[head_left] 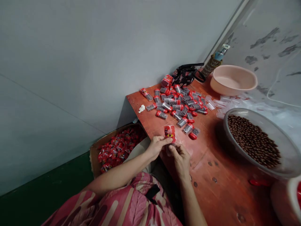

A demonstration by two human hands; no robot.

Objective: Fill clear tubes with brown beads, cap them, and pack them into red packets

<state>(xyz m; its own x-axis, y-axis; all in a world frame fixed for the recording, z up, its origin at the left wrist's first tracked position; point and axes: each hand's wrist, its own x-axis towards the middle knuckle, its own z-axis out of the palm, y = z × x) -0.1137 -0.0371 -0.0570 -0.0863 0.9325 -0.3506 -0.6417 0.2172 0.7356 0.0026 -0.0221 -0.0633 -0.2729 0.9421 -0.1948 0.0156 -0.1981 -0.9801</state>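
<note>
Over the table's near edge, my left hand (156,147) pinches a red printed plastic wrapper (169,131) at its side. My right hand (182,158) grips the lower end of the same wrapper. Something dark shows in its lower part, mostly hidden by my fingers. Just beyond my hands lie many small clear tubes (177,106) filled with dark balls, most with red caps. A wrapped tube (146,94) rests at the left of that pile.
A box (93,157) of red wrapped packets stands low at left. On the red table (211,188) are a bowl (227,125) of brown balls, clear empty tubes (221,103), a pink basin (234,91), a dark patterned bag (184,75) and a bottle (213,64).
</note>
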